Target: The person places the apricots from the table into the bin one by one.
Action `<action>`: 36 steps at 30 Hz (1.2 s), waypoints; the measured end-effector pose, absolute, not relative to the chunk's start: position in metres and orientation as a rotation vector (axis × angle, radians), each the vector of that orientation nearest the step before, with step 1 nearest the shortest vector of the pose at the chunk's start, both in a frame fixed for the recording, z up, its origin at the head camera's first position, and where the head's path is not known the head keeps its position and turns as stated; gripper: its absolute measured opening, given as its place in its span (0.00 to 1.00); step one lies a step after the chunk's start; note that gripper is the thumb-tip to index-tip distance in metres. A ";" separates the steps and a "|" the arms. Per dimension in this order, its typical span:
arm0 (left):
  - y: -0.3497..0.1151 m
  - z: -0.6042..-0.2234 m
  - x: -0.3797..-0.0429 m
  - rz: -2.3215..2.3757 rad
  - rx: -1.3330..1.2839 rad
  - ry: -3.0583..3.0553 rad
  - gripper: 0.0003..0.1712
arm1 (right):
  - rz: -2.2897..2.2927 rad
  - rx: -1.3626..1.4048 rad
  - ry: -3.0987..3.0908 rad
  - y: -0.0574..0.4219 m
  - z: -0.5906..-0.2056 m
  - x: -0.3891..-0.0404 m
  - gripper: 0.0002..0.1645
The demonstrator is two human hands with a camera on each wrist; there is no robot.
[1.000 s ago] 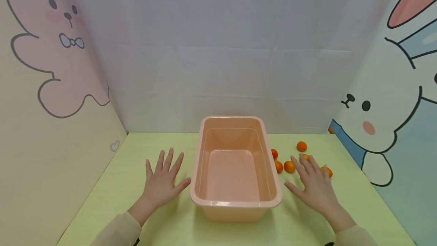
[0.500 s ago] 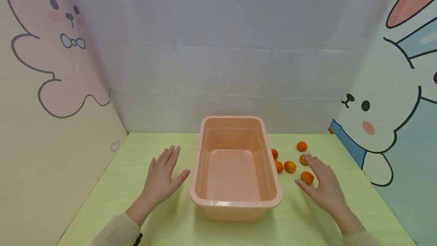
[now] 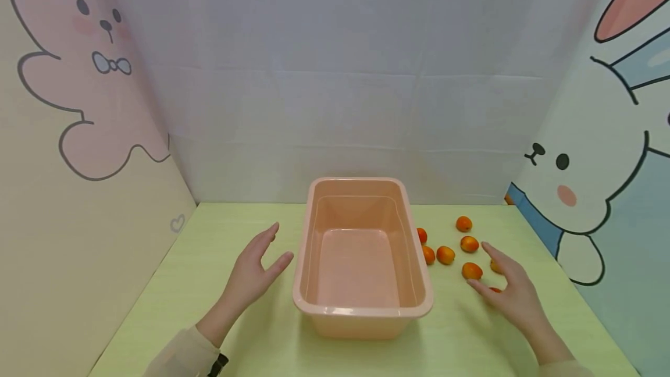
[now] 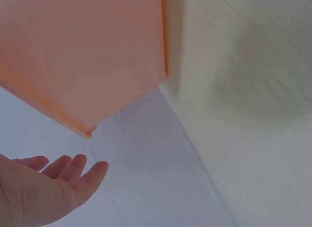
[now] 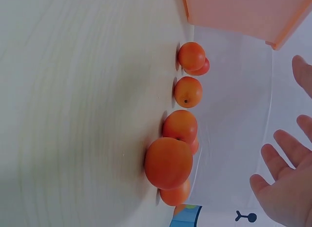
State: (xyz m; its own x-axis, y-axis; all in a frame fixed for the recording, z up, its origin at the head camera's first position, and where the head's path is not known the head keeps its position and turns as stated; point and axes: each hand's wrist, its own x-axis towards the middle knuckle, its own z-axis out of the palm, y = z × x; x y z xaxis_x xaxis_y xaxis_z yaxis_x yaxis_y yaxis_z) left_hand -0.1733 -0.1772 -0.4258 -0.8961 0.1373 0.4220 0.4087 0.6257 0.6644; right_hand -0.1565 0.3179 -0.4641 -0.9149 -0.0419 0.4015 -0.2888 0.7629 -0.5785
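Note:
A pale pink plastic tub (image 3: 361, 311) stands in the middle of the table, with nothing visible inside. Several small round orange fruits (image 3: 472, 271) lie to its right; their exact kind is unclear. Left of the tub, my left hand (image 3: 250, 277) hovers with its palm turned toward the tub wall and holds nothing. My right hand (image 3: 513, 292) is held above the fruits at the right, thumb and fingers spread apart. It partly covers two of them in the head view. In the right wrist view the nearest fruit (image 5: 168, 163) sits apart from the fingers (image 5: 275, 161).
The pale green table (image 3: 209, 237) runs back to a white cloth wall (image 3: 356, 86). Side panels with a cartoon bear (image 3: 99, 103) and a cartoon rabbit (image 3: 591, 150) border it left and right.
My right hand has moved right and slightly nearer, uncovering fruits. Both hands have turned from palm down to palms facing inward. The tub has stayed in place.

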 end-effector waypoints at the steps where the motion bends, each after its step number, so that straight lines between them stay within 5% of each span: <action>1: -0.176 -0.425 -0.174 -1.203 -0.434 -2.507 0.40 | 0.960 0.247 -2.596 0.320 -0.464 -0.156 0.49; 20: -0.168 -0.404 -0.187 -2.104 -0.267 -2.445 0.36 | 0.996 0.188 -2.695 0.348 -0.475 -0.147 0.50; 36: -0.166 -0.397 -0.194 -2.210 -0.199 -2.541 0.38 | 1.180 0.137 -2.837 0.372 -0.491 -0.149 0.52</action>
